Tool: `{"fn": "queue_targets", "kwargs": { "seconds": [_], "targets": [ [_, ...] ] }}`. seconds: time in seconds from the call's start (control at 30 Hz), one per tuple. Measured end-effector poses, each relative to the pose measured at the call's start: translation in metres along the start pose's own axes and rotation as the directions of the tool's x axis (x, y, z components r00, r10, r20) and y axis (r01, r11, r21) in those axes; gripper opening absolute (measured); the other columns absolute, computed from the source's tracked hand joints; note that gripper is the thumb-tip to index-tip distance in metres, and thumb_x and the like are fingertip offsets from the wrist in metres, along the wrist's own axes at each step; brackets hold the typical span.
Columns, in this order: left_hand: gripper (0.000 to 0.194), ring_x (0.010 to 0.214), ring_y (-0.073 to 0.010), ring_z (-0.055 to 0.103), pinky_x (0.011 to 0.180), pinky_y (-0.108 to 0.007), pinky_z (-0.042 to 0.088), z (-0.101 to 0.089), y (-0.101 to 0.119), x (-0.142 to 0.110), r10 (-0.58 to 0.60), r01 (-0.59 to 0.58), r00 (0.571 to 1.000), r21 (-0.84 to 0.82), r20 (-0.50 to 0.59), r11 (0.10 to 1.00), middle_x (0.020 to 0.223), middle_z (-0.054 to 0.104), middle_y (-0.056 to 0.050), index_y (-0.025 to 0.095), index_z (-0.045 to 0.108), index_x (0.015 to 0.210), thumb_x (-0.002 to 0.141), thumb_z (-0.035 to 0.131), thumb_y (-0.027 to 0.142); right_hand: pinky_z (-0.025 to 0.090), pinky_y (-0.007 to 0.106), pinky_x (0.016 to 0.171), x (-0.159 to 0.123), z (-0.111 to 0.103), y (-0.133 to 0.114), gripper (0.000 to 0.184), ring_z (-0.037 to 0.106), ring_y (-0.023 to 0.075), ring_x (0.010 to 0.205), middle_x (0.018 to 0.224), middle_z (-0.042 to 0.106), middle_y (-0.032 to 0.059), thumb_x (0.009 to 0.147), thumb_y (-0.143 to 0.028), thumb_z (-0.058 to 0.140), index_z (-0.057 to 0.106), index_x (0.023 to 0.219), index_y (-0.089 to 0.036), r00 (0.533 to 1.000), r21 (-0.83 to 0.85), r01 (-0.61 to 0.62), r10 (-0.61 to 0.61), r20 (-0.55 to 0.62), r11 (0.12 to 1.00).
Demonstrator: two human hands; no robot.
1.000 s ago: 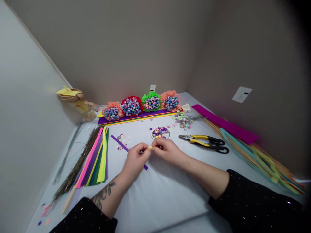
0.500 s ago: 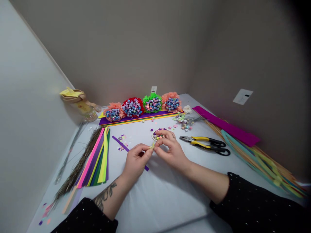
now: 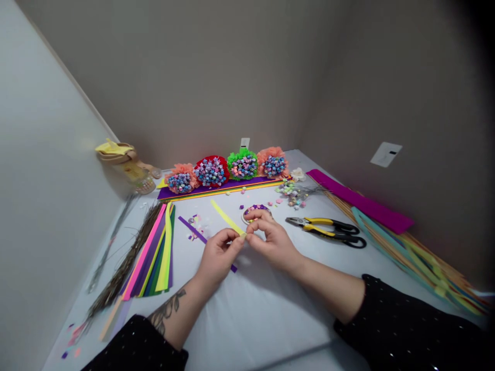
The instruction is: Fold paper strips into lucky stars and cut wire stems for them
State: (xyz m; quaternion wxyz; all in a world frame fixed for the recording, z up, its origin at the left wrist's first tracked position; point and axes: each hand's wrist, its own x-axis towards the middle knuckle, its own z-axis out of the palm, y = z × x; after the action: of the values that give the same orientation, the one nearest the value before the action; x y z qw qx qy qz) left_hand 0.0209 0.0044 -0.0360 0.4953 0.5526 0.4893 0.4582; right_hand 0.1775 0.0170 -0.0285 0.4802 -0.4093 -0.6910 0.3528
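Observation:
A narrow yellow paper strip (image 3: 228, 219) runs from between my hands up and to the left. My left hand (image 3: 219, 253) pinches it between thumb and forefinger. Thumb and finger of my right hand (image 3: 270, 242) close on the strip's near end, their tips touching the left fingertips; the exact fold there is too small to make out. Under my left hand lies a loose purple paper strip (image 3: 193, 229). Just behind my right hand is a small round dish (image 3: 256, 208) of coloured paper bits, partly hidden by the fingers.
Pliers (image 3: 325, 229) lie to the right. Colourful paper strips (image 3: 149, 257) and a bundle of dark stems (image 3: 124, 268) are at left. Several ruffled paper flower bunches (image 3: 211, 171) line the back. Thin sticks (image 3: 417, 247) and a magenta sheet (image 3: 359, 201) lie along the right wall.
The yellow strip's long end now shows stretched out to the upper left; before, only a small bit showed at the fingertips. Both hands have barely moved.

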Motion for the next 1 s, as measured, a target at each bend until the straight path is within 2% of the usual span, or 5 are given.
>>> {"fn": "queue_targets", "kwargs": {
  "seconds": [0.2, 0.37, 0.47, 0.7, 1.0],
  "targets": [
    [0.022, 0.045, -0.0056, 0.037, 0.044, -0.019, 0.029, 0.002, -0.001, 0.001, -0.115, 0.108, 0.992, -0.12, -0.056, 0.987, 0.051, 0.047, 0.006, 0.015, 0.056, 0.065, 0.07, 0.066, 0.034, 0.041, 0.035, 0.089, 0.0, 0.0, 0.0, 0.008, 0.054, 0.0184, 0.095, 0.094, 0.054, 0.0054, 0.075, -0.015, 0.057, 0.057, 0.068, -0.019, 0.998, -0.035, -0.009, 0.011, 0.056, 0.999],
    [0.029, 0.045, -0.0038, 0.035, 0.041, -0.017, 0.026, 0.007, -0.004, 0.002, -0.231, 0.192, 0.971, -0.38, -0.06, 0.905, 0.053, 0.045, 0.007, 0.016, 0.048, 0.063, 0.068, 0.068, 0.035, 0.044, 0.038, 0.085, -0.005, 0.002, 0.004, 0.016, 0.052, 0.0217, 0.096, 0.094, 0.055, 0.0069, 0.075, -0.016, 0.06, 0.059, 0.09, -0.021, 0.978, -0.248, 0.201, -0.208, -0.003, 0.948],
    [0.03, 0.046, -0.0035, 0.036, 0.04, -0.015, 0.024, 0.009, -0.003, 0.002, -0.285, 0.246, 0.958, -0.45, -0.022, 0.859, 0.054, 0.045, 0.006, 0.015, 0.047, 0.063, 0.066, 0.071, 0.034, 0.045, 0.038, 0.082, -0.007, 0.005, 0.007, 0.016, 0.052, 0.0221, 0.094, 0.093, 0.057, 0.0075, 0.077, -0.015, 0.059, 0.058, 0.092, -0.021, 0.957, -0.358, 0.269, -0.289, -0.001, 0.894],
    [0.027, 0.047, -0.0037, 0.037, 0.04, -0.016, 0.024, 0.009, 0.002, 0.001, -0.336, 0.298, 0.942, -0.491, 0.012, 0.818, 0.053, 0.047, 0.004, 0.013, 0.05, 0.061, 0.061, 0.072, 0.03, 0.046, 0.035, 0.076, -0.006, 0.004, 0.008, 0.007, 0.053, 0.02, 0.086, 0.085, 0.06, 0.0068, 0.08, -0.016, 0.059, 0.06, 0.086, -0.02, 0.927, -0.422, 0.338, -0.375, -0.005, 0.841],
    [0.024, 0.045, -0.0034, 0.035, 0.041, -0.017, 0.022, 0.006, -0.002, 0.003, -0.289, 0.258, 0.957, -0.443, -0.003, 0.859, 0.053, 0.048, 0.005, 0.014, 0.051, 0.062, 0.063, 0.07, 0.028, 0.045, 0.035, 0.077, -0.005, 0.001, 0.006, 0.009, 0.054, 0.0199, 0.085, 0.085, 0.062, 0.0063, 0.079, -0.017, 0.059, 0.064, 0.085, -0.021, 0.953, -0.346, 0.289, -0.301, 0.019, 0.893]
  ]
}}
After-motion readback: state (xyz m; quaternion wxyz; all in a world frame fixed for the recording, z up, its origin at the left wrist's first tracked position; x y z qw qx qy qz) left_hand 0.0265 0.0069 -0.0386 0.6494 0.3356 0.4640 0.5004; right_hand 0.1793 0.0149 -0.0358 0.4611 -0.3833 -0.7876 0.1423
